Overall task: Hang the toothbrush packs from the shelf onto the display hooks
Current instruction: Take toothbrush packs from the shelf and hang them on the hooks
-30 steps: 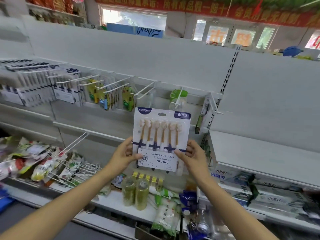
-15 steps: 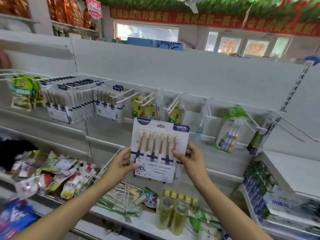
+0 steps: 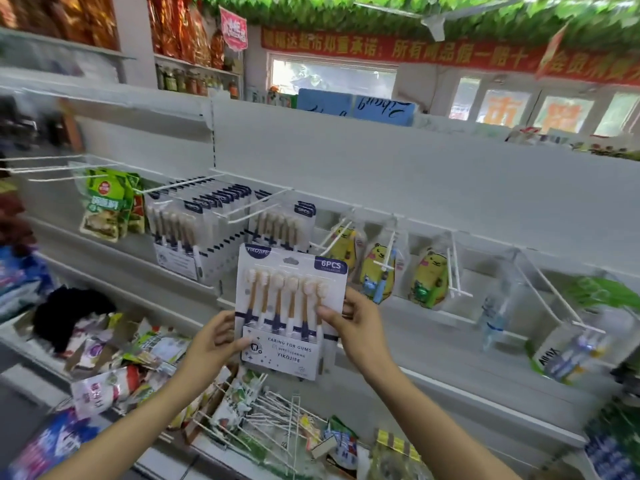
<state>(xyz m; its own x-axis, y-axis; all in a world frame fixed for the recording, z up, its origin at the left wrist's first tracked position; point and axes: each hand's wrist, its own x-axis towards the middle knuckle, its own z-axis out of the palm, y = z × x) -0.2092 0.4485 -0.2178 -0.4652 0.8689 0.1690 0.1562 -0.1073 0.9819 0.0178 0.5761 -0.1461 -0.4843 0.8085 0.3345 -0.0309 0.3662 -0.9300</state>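
Head view: the view has swung left since a second ago, so matching packs (image 3: 194,237) on their hooks (image 3: 242,211) now sit just behind the pack (image 3: 289,308), which left hand (image 3: 213,344) and right hand (image 3: 358,325) pinch by its sides, unhung. Below, a cluttered shelf (image 3: 450,386) in a shop aisle.

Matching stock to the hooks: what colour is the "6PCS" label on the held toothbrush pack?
Dark navy blue with white lettering, on the toothbrush pack; clearest in the head view.

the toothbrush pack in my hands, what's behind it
Behind the toothbrush pack, matching packs hang on the display hooks, above a shelf edge. Whatever lies directly behind the card is covered.
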